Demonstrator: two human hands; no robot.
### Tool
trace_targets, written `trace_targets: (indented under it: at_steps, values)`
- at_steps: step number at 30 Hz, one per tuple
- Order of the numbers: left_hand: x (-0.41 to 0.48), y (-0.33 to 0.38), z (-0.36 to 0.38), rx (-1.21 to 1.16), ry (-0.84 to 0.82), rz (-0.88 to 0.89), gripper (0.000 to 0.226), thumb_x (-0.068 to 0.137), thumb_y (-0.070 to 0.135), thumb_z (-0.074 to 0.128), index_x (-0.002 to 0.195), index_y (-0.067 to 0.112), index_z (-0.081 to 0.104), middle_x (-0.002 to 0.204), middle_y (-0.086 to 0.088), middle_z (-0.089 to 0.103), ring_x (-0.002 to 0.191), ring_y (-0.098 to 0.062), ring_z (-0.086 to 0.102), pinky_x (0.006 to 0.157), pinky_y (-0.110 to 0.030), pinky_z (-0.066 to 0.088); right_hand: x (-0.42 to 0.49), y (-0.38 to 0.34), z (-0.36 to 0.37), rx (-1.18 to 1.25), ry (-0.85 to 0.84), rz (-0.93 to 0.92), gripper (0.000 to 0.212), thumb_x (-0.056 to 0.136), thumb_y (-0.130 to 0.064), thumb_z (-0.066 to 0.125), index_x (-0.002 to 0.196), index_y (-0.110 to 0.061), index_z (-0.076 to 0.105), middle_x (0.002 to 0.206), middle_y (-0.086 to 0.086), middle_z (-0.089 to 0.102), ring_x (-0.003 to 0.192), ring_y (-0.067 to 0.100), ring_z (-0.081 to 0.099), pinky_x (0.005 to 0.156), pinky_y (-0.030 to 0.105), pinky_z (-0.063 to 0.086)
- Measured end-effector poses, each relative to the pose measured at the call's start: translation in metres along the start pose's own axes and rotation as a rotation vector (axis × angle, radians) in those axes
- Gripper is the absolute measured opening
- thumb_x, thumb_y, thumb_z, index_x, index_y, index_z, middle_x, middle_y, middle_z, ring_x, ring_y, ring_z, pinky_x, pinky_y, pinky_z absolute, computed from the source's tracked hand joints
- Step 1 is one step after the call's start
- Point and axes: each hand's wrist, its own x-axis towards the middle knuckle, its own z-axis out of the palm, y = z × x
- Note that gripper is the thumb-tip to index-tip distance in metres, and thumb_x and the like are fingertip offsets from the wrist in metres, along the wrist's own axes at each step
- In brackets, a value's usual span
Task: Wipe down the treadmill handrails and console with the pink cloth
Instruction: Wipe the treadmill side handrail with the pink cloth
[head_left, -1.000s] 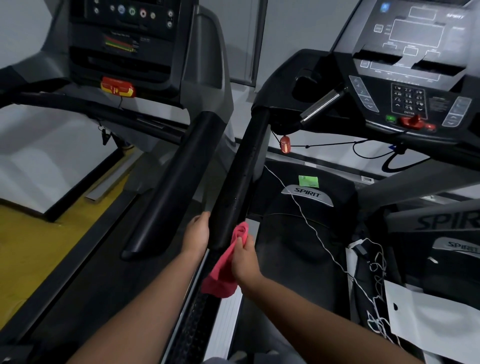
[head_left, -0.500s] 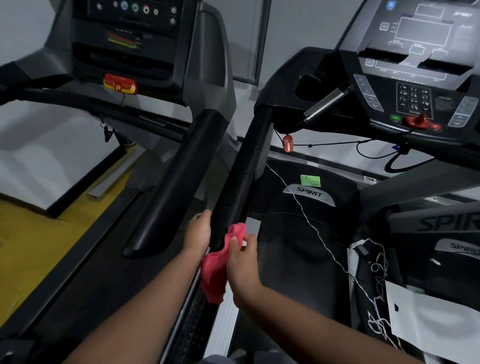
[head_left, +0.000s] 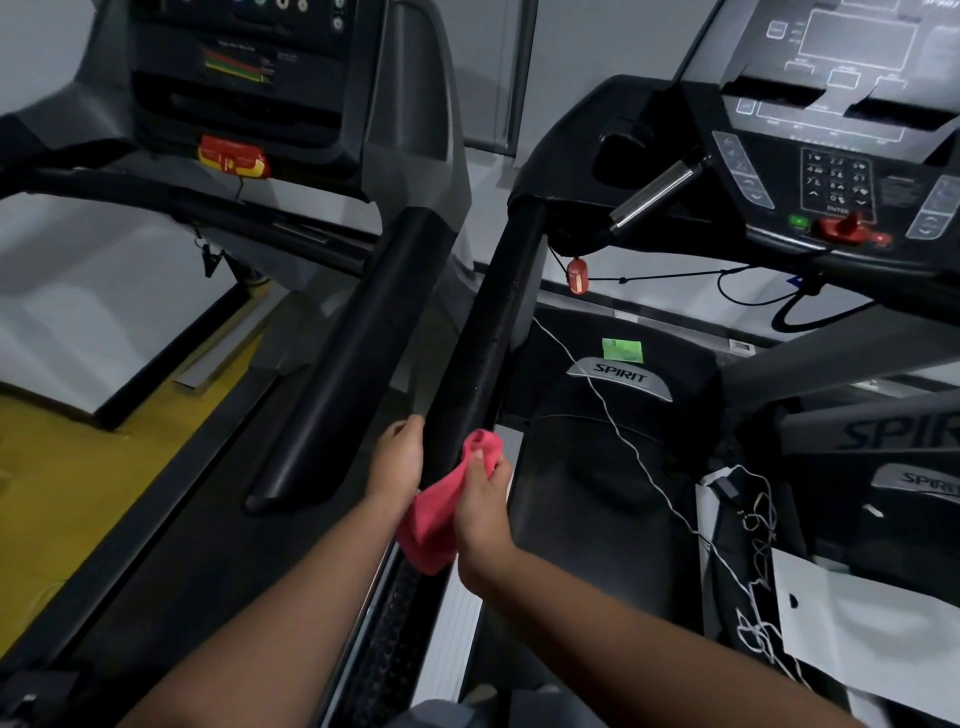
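The handrail (head_left: 488, 322) is running toward 12 o'clock; left hand (head_left: 397, 460) is gripping its near end, right hand (head_left: 483, 506) is pinching the pink cloth (head_left: 434, 522).

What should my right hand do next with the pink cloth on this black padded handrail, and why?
Probably slide the pink cloth up the black padded handrail toward the grey console: the right hand holds it bunched at the rail's near end, the left hand grips alongside, and most of the rail lies ahead.

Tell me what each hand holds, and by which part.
The right hand grips the pink cloth by its bunched upper end; the rest hangs below. The left hand holds the black handrail at its near end.
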Motion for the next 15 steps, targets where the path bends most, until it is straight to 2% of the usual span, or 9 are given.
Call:
trace_targets:
  at_steps: [3,5,7,9,11,13,15]
  values:
    - [0.001,0.0,0.0,-0.012,0.003,-0.016,0.035,0.088,0.028,0.044,0.09,-0.001,0.064,0.089,-0.02,0.067,0.088,-0.033,0.064,0.079,-0.042,0.05,0.008,-0.003,0.003,0.139,0.013,0.147,0.039,0.103,-0.037,0.029,0.136,-0.018,0.037,0.115,-0.001,0.047,0.113,0.025,0.052,0.094,0.038,0.042]
    - [0.002,0.0,0.0,0.009,0.007,-0.017,0.038,0.085,0.033,0.045,0.088,0.0,0.064,0.091,-0.021,0.067,0.092,-0.035,0.063,0.085,-0.047,0.049,0.014,-0.005,0.003,0.292,-0.046,0.252,0.039,0.101,-0.037,0.036,0.122,-0.01,0.055,0.103,0.007,0.066,0.09,0.024,0.066,0.076,0.033,0.054]
    - [0.0,0.002,0.0,0.032,0.016,-0.022,0.036,0.088,0.03,0.044,0.088,0.001,0.064,0.091,-0.02,0.067,0.091,-0.034,0.063,0.084,-0.044,0.048,0.013,-0.01,0.002,0.38,-0.15,0.349,0.034,0.097,-0.034,0.044,0.103,-0.008,0.066,0.086,0.012,0.072,0.072,0.023,0.07,0.071,0.033,0.057]
    - [-0.001,0.002,-0.001,0.036,0.024,-0.031,0.034,0.089,0.03,0.044,0.088,0.003,0.065,0.091,-0.018,0.067,0.091,-0.032,0.063,0.084,-0.043,0.049,0.012,-0.014,0.0,0.399,-0.229,0.402,0.039,0.096,-0.039,0.044,0.1,-0.008,0.067,0.086,0.014,0.071,0.074,0.025,0.069,0.077,0.036,0.053]
    - [-0.002,0.003,-0.001,0.032,0.023,-0.033,0.035,0.086,0.032,0.045,0.087,0.004,0.065,0.09,-0.018,0.067,0.091,-0.032,0.063,0.085,-0.043,0.049,0.013,-0.017,0.0,0.369,-0.245,0.425,0.044,0.096,-0.043,0.042,0.105,-0.008,0.065,0.092,0.016,0.068,0.083,0.029,0.065,0.083,0.039,0.05]
    - [-0.001,0.001,-0.002,0.028,0.022,-0.029,0.035,0.084,0.033,0.045,0.084,0.004,0.065,0.088,-0.018,0.067,0.089,-0.033,0.063,0.084,-0.045,0.049,0.013,-0.021,0.001,0.319,-0.203,0.421,0.04,0.097,-0.039,0.041,0.103,-0.007,0.065,0.086,0.016,0.068,0.08,0.03,0.063,0.079,0.039,0.05]
    - [0.0,0.0,-0.002,0.035,0.023,-0.035,0.034,0.083,0.033,0.045,0.078,0.004,0.062,0.083,-0.017,0.065,0.085,-0.032,0.062,0.082,-0.047,0.049,0.013,-0.024,-0.001,0.272,-0.152,0.384,0.038,0.099,-0.034,0.039,0.092,-0.008,0.065,0.073,0.013,0.068,0.072,0.027,0.063,0.071,0.036,0.052]
